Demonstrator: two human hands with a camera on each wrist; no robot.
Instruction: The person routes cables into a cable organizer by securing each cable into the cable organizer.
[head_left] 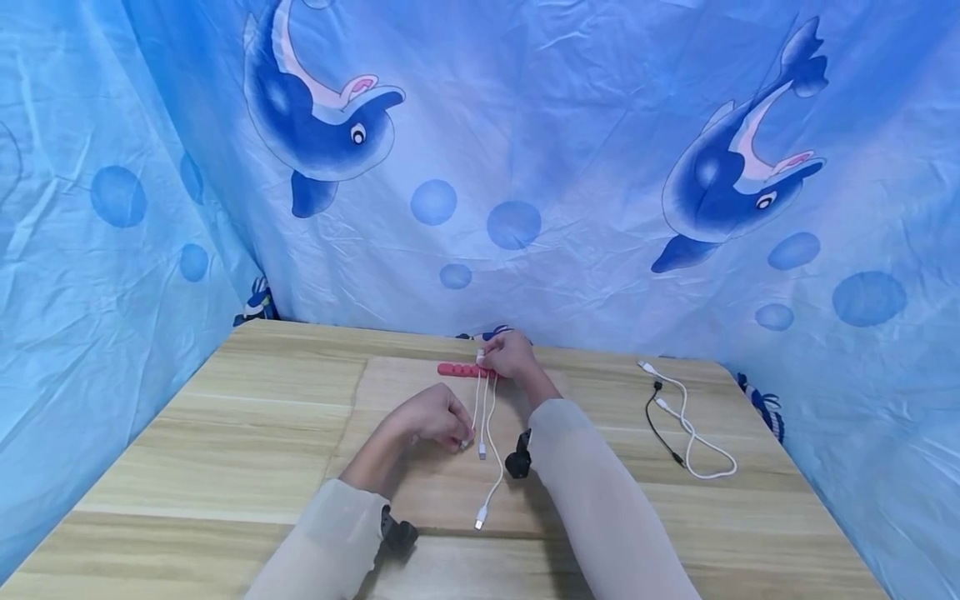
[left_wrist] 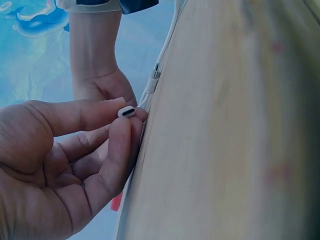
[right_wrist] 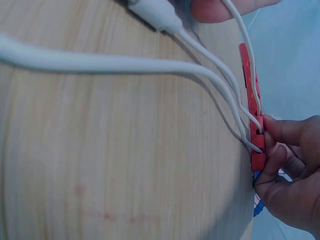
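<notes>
One USB-C plug (left_wrist: 127,112) is pinched by left fingers (left_wrist: 87,116), a white plug (head_left: 481,356) by right fingers (right_wrist: 289,131); the cable (head_left: 476,405) is best held straight.

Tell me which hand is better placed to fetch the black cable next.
Likely the right hand: the black cable lies nearer it, though it's at the red strip. The left hand, farther away, pinches a white connector.
</notes>
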